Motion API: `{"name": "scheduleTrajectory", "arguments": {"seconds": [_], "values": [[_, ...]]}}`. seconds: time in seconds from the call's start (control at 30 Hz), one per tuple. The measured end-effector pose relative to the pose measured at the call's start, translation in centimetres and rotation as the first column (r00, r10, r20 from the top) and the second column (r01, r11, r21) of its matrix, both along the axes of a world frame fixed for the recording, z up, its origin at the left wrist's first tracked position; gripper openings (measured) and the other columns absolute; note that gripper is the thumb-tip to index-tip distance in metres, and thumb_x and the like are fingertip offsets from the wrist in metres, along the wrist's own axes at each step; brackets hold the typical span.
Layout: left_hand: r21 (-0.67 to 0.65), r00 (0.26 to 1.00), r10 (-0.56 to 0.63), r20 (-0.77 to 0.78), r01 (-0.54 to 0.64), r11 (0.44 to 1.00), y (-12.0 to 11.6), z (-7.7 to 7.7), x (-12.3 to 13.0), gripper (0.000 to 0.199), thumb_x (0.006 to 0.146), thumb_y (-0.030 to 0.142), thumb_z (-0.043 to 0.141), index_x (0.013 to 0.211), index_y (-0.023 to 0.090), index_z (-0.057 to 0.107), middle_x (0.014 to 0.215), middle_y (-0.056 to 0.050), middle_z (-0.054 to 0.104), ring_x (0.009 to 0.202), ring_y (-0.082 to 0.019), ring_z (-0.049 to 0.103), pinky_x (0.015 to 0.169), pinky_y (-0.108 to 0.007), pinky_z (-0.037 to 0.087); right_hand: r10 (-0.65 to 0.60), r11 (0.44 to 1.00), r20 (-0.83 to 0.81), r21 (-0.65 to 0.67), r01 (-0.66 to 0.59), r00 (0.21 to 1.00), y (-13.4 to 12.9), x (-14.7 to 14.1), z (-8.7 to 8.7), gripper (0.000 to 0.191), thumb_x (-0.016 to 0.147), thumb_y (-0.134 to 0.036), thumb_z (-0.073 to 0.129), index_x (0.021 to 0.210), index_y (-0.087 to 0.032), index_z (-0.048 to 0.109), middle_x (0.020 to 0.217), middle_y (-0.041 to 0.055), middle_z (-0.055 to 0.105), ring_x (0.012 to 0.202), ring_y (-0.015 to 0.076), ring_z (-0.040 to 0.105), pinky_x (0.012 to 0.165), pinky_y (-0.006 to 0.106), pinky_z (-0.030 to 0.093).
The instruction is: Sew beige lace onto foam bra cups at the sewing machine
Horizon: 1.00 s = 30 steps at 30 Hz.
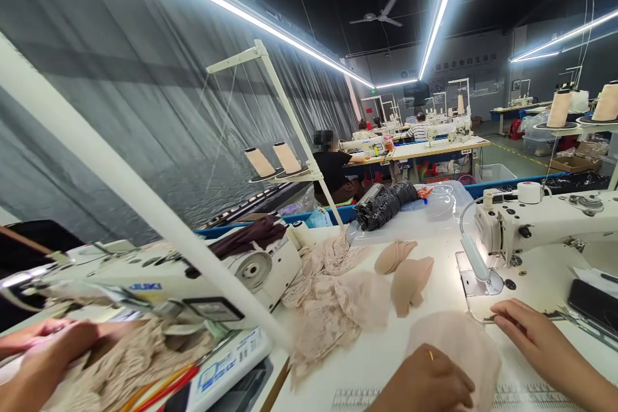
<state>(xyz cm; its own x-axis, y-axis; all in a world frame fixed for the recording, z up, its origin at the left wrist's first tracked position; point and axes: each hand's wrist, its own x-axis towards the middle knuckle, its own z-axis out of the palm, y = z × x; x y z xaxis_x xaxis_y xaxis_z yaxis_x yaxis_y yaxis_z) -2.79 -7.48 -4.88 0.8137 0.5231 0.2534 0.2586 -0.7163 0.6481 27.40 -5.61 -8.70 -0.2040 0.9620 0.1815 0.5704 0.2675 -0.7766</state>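
My left hand (429,380), with a ring on one finger, is at the bottom of the head view. Its fingers are curled down on a sheer pale beige fabric piece (458,341) lying flat on the table. My right hand (531,338) is to the right of that fabric, its fingers stretched out. Its fingertips are near the front edge of the needle plate of a white sewing machine (545,228). Two beige molded bra cups (410,283) rest beyond the fabric, beside a heap of beige lace (323,315).
A co-worker's hands (58,344) handle beige cloth at the left machine (145,277). A white thread-stand pole (145,199) slants across the left. A ruler strip (531,397) runs along the front. A black phone (593,306) lies right; a black plastic bundle (386,206) sits behind.
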Motion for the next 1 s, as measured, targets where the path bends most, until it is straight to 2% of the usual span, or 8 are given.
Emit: {"name": "scheduleTrajectory", "arguments": {"seconds": [0.13, 0.3, 0.47, 0.6, 0.67, 0.77, 0.83, 1.0], "values": [[0.115, 0.938, 0.34, 0.067, -0.346, 0.931, 0.8, 2.4, 0.3, 0.022, 0.106, 0.023, 0.054, 0.12, 0.025, 0.071, 0.124, -0.01, 0.078, 0.118, -0.025, 0.071, 0.105, -0.041, 0.055, 0.039, 0.999, 0.009, 0.031, -0.039, 0.999, 1.7, -3.5, 1.0, 0.029, 0.107, -0.048, 0.052, 0.099, -0.027, 0.071, 0.096, 0.0036, 0.072, 0.093, 0.0264, 0.07, 0.084, 0.04, 0.054], [-0.053, 0.896, 0.443, -0.039, -0.445, 0.894, 3.4, -0.2, 1.2, 0.064, 0.088, 0.021, 0.075, 0.149, 0.022, 0.056, 0.154, -0.015, 0.061, 0.146, -0.032, 0.054, 0.126, -0.051, 0.041, 0.086, 0.993, -0.016, 0.088, -0.085, 0.996, 3.1, -6.5, 0.7, 0.011, 0.097, -0.033, 0.06, 0.096, -0.026, 0.068, 0.086, 0.0006, 0.068, 0.081, 0.0235, 0.067, 0.074, 0.036, 0.053], [-0.14, 0.857, 0.494, -0.145, -0.512, 0.847, 4.2, -1.2, 2.4, 0.031, 0.099, 0.029, 0.063, 0.127, 0.022, 0.07, 0.102, -0.006, 0.078, 0.096, -0.024, 0.071, 0.092, -0.037, 0.054, 0.146, 0.976, -0.029, 0.169, -0.14, 0.989, 1.8, -6.0, 1.4, 0.024, 0.106, -0.033, 0.047, 0.091, -0.027, 0.064, 0.095, 0.0041, 0.066, 0.093, 0.0264, 0.063, 0.083, 0.042, 0.051], [-0.142, 0.87, 0.457, -0.185, -0.484, 0.864, 4.4, -0.4, 2.7, 0.04, 0.105, 0.051, 0.059, 0.083, 0.021, 0.074, 0.072, -0.001, 0.069, 0.071, -0.02, 0.062, 0.07, -0.03, 0.045, 0.219, 0.973, -0.065, 0.088, -0.213, 0.973, 1.1, -4.5, 1.9, 0.032, 0.11, -0.048, 0.045, 0.091, -0.028, 0.061, 0.095, 0.0029, 0.065, 0.093, 0.026, 0.062, 0.086, 0.041, 0.049], [-0.098, 0.896, 0.402, -0.187, -0.424, 0.9, 4.9, 0.4, 2.0, 0.042, 0.104, 0.057, 0.061, 0.086, 0.021, 0.075, 0.073, -0.002, 0.07, 0.072, -0.02, 0.064, 0.072, -0.03, 0.047, 0.248, 0.965, -0.138, -0.055, -0.257, 0.959, 1.3, -3.8, 1.6, 0.034, 0.111, -0.055, 0.044, 0.095, -0.028, 0.058, 0.091, 0.0004, 0.063, 0.089, 0.0239, 0.062, 0.082, 0.037, 0.049], [0.159, 0.921, 0.348, -0.177, -0.322, 0.933, 6.1, 2.2, -0.6, 0.028, 0.103, 0.031, 0.063, 0.126, 0.021, 0.074, 0.11, -0.01, 0.079, 0.107, -0.028, 0.071, 0.099, -0.039, 0.051, 0.186, 0.966, -0.228, -0.137, -0.22, 0.956, 2.2, -3.4, 0.4, 0.034, 0.108, -0.06, 0.047, 0.099, -0.029, 0.057, 0.077, -0.0042, 0.055, 0.077, 0.0216, 0.057, 0.072, 0.032, 0.044], [0.344, 0.892, 0.373, -0.255, -0.277, 0.897, 7.2, 3.4, -2.8, 0.052, 0.091, 0.01, 0.065, 0.141, 0.024, 0.068, 0.14, -0.015, 0.07, 0.137, -0.035, 0.059, 0.114, -0.049, 0.044, 0.115, 0.982, -0.272, -0.114, -0.15, 0.956, 2.8, -3.5, -0.4, 0.037, 0.104, -0.064, 0.052, 0.095, -0.028, 0.06, 0.069, -0.0061, 0.048, 0.069, 0.0204, 0.051, 0.066, 0.031, 0.041], [0.484, 0.803, 0.393, -0.448, -0.153, 0.862, 11.6, 3.9, -4.2, 0.049, 0.09, 0.009, 0.074, 0.133, 0.033, 0.074, 0.16, -0.01, 0.055, 0.146, -0.037, 0.052, 0.118, -0.052, 0.043, -0.002, 0.99, -0.402, -0.133, -0.056, 0.916, 3.4, -4.4, -1.4, 0.045, 0.094, -0.071, 0.061, 0.085, -0.028, 0.063, 0.066, -0.0052, 0.048, 0.065, 0.02, 0.051, 0.062, 0.031, 0.044]]}}
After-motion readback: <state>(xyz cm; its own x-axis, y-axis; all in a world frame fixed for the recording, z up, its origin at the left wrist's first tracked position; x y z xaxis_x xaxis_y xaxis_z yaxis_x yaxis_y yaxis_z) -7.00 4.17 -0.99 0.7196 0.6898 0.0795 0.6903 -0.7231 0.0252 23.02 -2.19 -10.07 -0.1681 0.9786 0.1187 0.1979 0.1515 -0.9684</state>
